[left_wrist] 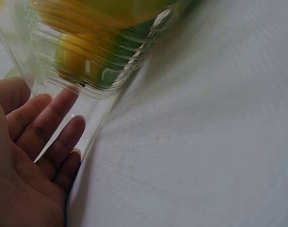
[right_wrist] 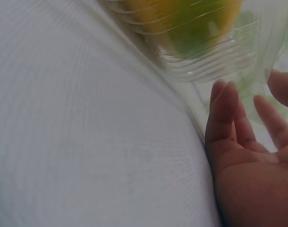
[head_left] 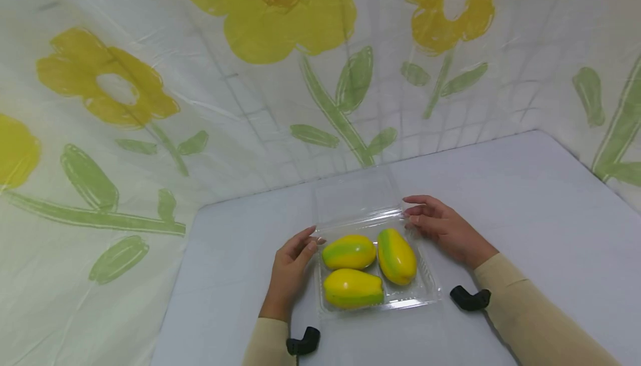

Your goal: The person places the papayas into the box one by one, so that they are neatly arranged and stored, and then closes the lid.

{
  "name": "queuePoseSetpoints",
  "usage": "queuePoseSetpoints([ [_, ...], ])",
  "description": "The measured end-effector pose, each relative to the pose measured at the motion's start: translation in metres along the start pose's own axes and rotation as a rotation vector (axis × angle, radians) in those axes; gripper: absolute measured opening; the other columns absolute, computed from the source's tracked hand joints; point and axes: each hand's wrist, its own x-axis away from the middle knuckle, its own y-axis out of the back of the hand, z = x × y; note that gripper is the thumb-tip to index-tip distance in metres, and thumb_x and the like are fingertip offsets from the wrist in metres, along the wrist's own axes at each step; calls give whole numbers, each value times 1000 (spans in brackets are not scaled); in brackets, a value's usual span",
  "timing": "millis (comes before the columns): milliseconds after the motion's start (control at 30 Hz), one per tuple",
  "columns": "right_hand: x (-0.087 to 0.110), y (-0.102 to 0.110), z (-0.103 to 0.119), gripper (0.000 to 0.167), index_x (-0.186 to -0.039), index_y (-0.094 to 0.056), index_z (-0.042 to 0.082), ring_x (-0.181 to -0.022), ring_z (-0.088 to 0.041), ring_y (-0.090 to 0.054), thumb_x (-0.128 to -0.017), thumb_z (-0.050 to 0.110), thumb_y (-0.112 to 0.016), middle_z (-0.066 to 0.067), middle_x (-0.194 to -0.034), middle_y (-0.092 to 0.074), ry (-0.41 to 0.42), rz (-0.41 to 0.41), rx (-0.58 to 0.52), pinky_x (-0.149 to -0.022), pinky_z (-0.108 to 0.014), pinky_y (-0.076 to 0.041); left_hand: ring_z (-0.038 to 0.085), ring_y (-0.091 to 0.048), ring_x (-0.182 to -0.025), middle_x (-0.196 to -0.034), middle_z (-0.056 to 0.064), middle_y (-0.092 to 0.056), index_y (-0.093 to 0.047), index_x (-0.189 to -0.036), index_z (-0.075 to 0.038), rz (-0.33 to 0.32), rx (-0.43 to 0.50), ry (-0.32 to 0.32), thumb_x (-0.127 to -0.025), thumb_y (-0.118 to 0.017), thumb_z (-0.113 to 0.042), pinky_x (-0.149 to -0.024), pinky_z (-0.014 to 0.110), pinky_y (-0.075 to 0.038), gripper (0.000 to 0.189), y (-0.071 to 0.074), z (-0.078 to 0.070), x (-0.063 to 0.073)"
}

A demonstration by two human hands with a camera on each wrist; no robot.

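A clear plastic clamshell container [head_left: 410, 298] sits on the table with its lid [head_left: 356, 194] folded back flat behind it. Three yellow papayas with green streaks lie inside: one at the back left [head_left: 349, 251], another at the front left [head_left: 353, 288] and a third upright along the right [head_left: 397, 256]. My left hand [head_left: 292, 266] is at the container's back left corner, its fingers loosely extended and the thumb [left_wrist: 14, 93] by the rim. At the back right corner, my right hand [head_left: 445, 227] has relaxed fingers, with the thumb [right_wrist: 282, 87] right at the rim.
The table [head_left: 240, 277] has a pale cloth over it. Behind hangs a translucent curtain [head_left: 240, 149] printed with yellow flowers, meeting the table's back edge. A black wrist device sits on each sleeve, left [head_left: 304, 341] and right [head_left: 469, 298].
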Motion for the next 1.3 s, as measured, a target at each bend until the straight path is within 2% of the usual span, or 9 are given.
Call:
queuePoseSetpoints([
  [333,0,1,1,55,-158,-49,14,-120,-35,-66,-109,29,-70,-19,-144,-61,17,21,-42,-97,-28,-56,27,-70,-116,-119,6,-77,-66,-150,-7,-9,0,-30,-110,-67,-19,-105,32,-53,41,0,2,-1],
  [667,-1,1,0,50,-153,-50,13,-118,-34,-67,-109,26,-71,-20,-145,-59,41,17,-39,-96,-28,-56,23,-67,-125,-122,2,-77,-59,-157,-15,9,-32,-9,-112,-66,-25,-112,32,-47,47,1,2,-1],
  [867,0,0,1,45,-146,-52,10,-118,-33,-66,-109,26,-71,-19,-144,-59,55,10,-19,-95,-28,-56,25,-67,-124,-123,4,-76,-54,-160,-13,18,-3,-20,-111,-67,-25,-111,32,-48,51,2,3,-3],
  [1167,1,0,2,32,-136,-59,9,-113,-34,-66,-110,23,-69,-17,-134,-65,65,11,-13,-91,-30,-56,30,-69,-118,-122,12,-75,-59,-146,-9,11,56,-52,-110,-68,-14,-105,32,-52,38,1,4,-3],
  [1300,2,0,1,28,-131,-60,9,-116,-34,-62,-109,24,-70,-15,-132,-66,78,8,13,-92,-28,-54,29,-67,-117,-123,14,-73,-61,-139,-8,-18,69,-45,-107,-72,-12,-103,31,-52,34,0,5,-3],
])
